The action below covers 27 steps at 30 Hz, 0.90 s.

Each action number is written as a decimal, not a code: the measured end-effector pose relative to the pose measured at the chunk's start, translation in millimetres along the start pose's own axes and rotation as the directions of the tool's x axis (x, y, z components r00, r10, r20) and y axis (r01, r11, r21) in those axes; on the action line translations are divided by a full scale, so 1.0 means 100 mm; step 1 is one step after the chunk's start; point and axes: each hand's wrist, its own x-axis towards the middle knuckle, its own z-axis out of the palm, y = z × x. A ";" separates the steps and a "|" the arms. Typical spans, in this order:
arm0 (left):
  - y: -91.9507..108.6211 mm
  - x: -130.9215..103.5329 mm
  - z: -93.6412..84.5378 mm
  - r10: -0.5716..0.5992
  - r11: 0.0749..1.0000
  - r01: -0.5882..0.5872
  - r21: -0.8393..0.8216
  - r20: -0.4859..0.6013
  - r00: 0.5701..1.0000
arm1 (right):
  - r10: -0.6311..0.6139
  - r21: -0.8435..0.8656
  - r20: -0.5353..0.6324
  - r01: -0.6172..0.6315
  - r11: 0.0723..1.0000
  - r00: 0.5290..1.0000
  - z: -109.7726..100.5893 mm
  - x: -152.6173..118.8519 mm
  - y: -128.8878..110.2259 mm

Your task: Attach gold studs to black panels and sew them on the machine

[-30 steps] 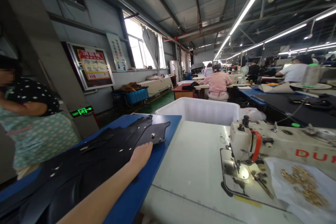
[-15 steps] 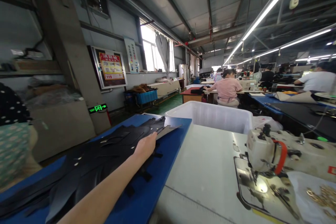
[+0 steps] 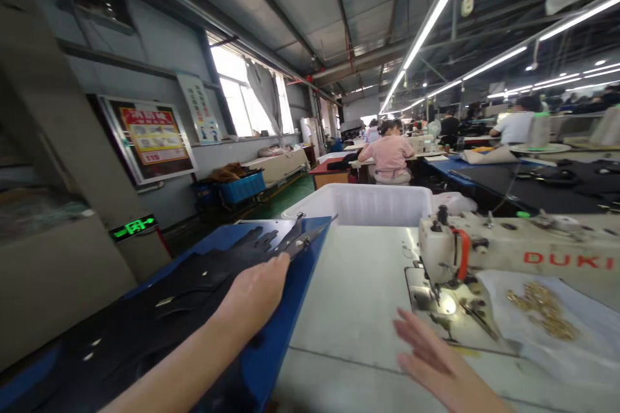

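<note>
My left hand is closed on the edge of a dark leather piece with small metal fittings, over the right side of a blue tabletop. Beneath and beyond it, more black leather pieces lie spread and overlapping. My right hand is empty, its fingers stretched out above the pale sewing table. Just ahead of that hand stands a white sewing machine, its lamp lit at the needle. Gold-coloured metal parts lie on a white plastic bag to the right.
A large white plastic tub stands behind the sewing table. Beyond it, a person in a pink top sits at another table. A blue crate stands by the wall at left. Dark material covers a table at right.
My right hand has come into view near the sewing machine. My left hand still grips leather, now with metal fittings showing at its end. The view has turned to the right.
</note>
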 end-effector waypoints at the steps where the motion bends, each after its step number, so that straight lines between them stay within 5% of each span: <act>1: 0.23 -0.07 -0.04 0.077 0.997 -0.077 0.025 0.020 0.997 | 0.046 0.142 -0.001 -0.045 0.989 0.999 0.21 0.10 -0.08; 5: 1.06 -0.35 -0.02 0.353 0.934 -0.357 -0.002 0.144 0.924 | 0.018 0.579 0.131 -0.091 0.810 0.991 0.84 0.36 -0.27; 9: 1.34 -0.48 0.17 0.518 0.855 -0.516 -0.051 0.156 0.841 | 0.181 0.698 -0.044 -0.099 0.709 0.982 0.83 0.41 -0.10; 12: 1.24 -0.40 0.22 0.558 0.829 -0.547 -0.117 0.099 0.824 | 0.212 0.714 -0.100 -0.078 0.696 0.972 0.59 0.44 0.05; 18: 0.80 0.12 0.22 0.310 0.906 -0.254 -0.340 0.122 0.943 | 0.238 0.697 -0.035 -0.147 0.702 0.971 0.28 0.48 0.02; 27: 0.34 0.49 0.83 0.186 0.932 -0.130 -0.338 0.141 0.972 | 0.238 0.715 0.026 -0.185 0.674 0.971 0.20 0.45 0.17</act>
